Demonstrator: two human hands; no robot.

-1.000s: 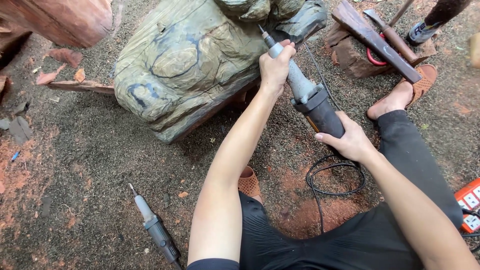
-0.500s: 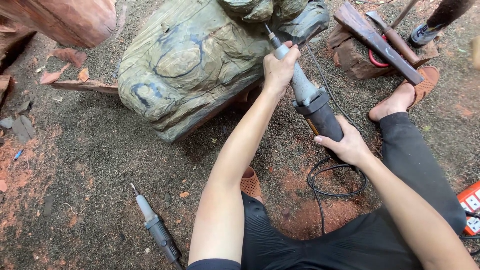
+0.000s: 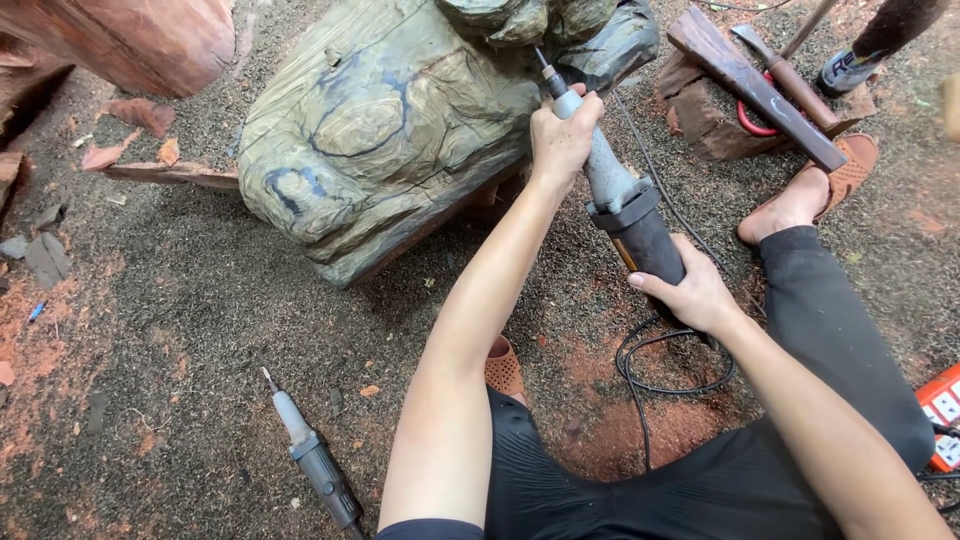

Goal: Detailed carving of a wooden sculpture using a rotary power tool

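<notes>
A large greenish-grey wood carving (image 3: 380, 130) with dark drawn lines lies on the ground ahead of me. My left hand (image 3: 563, 135) grips the slim front neck of a corded die grinder (image 3: 625, 205), whose bit touches the carving near its top. My right hand (image 3: 690, 292) holds the grinder's dark rear body. Both arms reach forward over my black-clad legs.
A second die grinder (image 3: 312, 458) lies on the sawdust-covered ground at lower left. A black cord (image 3: 660, 365) loops by my right knee. Wood blocks with a hatchet (image 3: 770, 70) sit upper right, an orange power strip (image 3: 940, 410) at right, reddish timber (image 3: 120, 40) upper left.
The view has shifted slightly; both hands keep their grip on the grinder, whose bit stays at the carving's upper part.
</notes>
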